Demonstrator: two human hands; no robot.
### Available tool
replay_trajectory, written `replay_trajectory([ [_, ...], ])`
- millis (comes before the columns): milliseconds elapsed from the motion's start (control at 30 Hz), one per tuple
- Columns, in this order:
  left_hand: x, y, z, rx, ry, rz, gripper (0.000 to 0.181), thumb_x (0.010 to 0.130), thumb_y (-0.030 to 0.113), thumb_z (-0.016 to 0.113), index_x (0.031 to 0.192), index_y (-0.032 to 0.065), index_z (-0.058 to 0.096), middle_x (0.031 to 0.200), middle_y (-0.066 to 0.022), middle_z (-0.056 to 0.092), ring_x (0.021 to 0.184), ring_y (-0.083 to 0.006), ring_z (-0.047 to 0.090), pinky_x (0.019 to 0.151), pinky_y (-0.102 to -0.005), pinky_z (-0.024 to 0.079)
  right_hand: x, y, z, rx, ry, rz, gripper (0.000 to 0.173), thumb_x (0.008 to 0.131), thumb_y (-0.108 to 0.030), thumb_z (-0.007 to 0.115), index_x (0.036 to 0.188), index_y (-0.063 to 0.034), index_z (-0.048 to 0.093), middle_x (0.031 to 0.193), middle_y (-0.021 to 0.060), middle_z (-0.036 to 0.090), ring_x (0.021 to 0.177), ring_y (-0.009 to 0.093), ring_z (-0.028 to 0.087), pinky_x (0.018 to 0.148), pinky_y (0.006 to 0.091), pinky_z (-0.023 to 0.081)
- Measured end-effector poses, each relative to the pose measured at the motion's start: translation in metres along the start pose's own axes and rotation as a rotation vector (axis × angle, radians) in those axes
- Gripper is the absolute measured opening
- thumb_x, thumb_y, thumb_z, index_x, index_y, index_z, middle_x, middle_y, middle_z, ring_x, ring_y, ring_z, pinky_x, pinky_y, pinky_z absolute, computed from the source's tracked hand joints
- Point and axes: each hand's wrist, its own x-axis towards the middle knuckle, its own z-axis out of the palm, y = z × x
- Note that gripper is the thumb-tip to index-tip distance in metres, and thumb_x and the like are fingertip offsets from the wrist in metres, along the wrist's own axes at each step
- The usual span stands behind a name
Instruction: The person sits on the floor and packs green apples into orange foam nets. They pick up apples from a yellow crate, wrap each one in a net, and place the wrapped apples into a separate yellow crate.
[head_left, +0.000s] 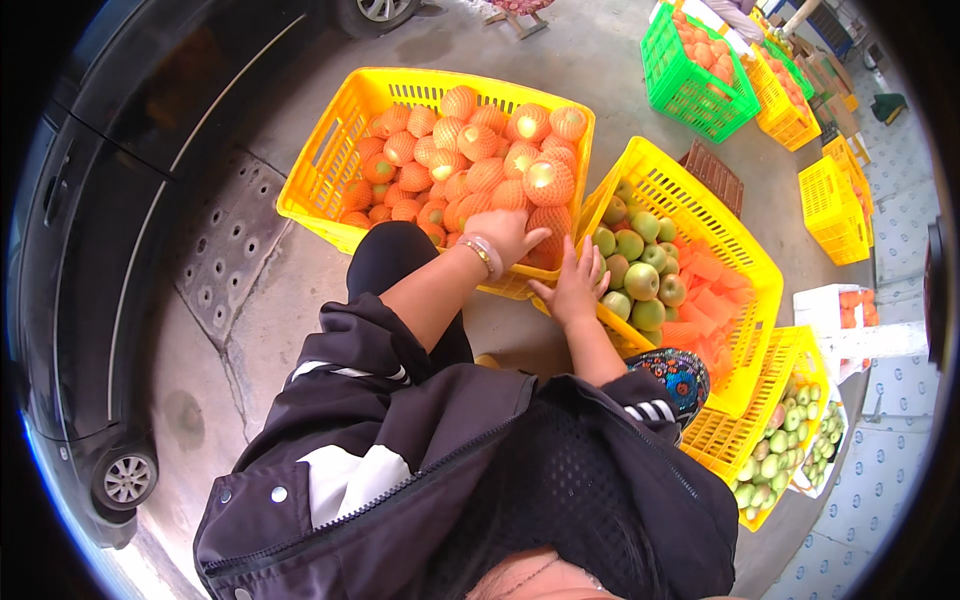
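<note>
My left hand (501, 234), with a bracelet at the wrist, reaches into a yellow plastic crate (480, 77) of fruit in orange foam nets (480, 142). Its fingertips are hidden among the fruit, so I cannot tell whether it grips one. A large netted fruit (551, 223) lies beside its thumb. My right hand (574, 292) is spread at the near corner of a second yellow crate (765, 285), and nothing shows in its fingers. Inside that crate, green and reddish apples (641, 281) lie on the left and loose orange foam nets (712, 300) on the right.
Close on the left stands a black car (97, 187). A crate of small green fruit (776, 457) is at the lower right. Further off are a green crate (694, 97) of netted fruit, stacked yellow crates (832, 210) and a brown slatted piece (716, 176) on the floor.
</note>
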Motion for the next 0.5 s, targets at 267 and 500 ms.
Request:
replay_trajectory([
  [267,0.083,-0.010,0.011,-0.102,0.479,0.258,0.085,0.066,0.044,0.077,0.134,0.0136,0.036,0.134,-0.0187,0.041,0.119,-0.0343,0.046,0.098,-0.0443,0.038,-0.042,0.000,-0.076,0.352,0.058,-0.274,0.058,0.077,-0.026,0.070,0.127,-0.0078,0.048,0.145,0.0219,0.024,0.134,0.039,0.022,0.109,0.0467,0.021],
  [500,0.100,-0.005,0.009,-0.373,0.477,0.225,0.079,0.062,0.040,0.079,0.128,0.0132,0.044,0.117,-0.0191,0.049,0.107,-0.0363,0.053,0.090,-0.0404,0.045,-0.031,0.018,-0.060,0.509,-0.001,-0.155,0.047,0.080,-0.023,0.066,0.122,-0.0054,0.052,0.138,0.0226,0.037,0.127,0.037,0.035,0.105,0.0439,0.029],
])
